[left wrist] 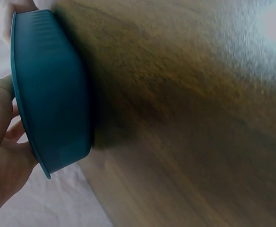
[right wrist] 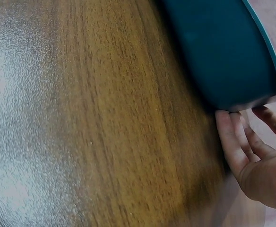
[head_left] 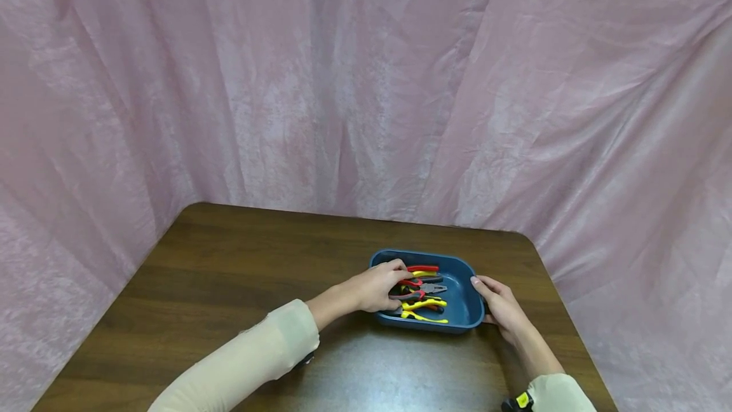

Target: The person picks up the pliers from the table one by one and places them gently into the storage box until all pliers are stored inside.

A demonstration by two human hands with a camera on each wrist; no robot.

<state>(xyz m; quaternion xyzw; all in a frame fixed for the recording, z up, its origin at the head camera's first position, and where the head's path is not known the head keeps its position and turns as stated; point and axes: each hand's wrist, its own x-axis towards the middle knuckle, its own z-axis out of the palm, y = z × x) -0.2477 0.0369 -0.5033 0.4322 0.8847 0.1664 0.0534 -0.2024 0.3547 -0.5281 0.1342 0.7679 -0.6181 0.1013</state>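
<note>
A dark blue rectangular tray with rounded corners stands on the table and holds several pliers. My left hand reaches over its left side, thumb and fingers apart around the handles of red-and-grey pliers; whether they grip is hidden. In the left wrist view, this hand crosses the tray's rim, its fingertips out of sight. My right hand holds the tray's right end, thumb at the rim. In the right wrist view, fingers touch the outer wall. Yellow-handled pliers lie nearer me; red handles show behind.
The brown wooden table has rounded far corners, with its right edge close beyond my right hand. Pink curtains hang behind and on both sides. Light glares off the table in front of the tray.
</note>
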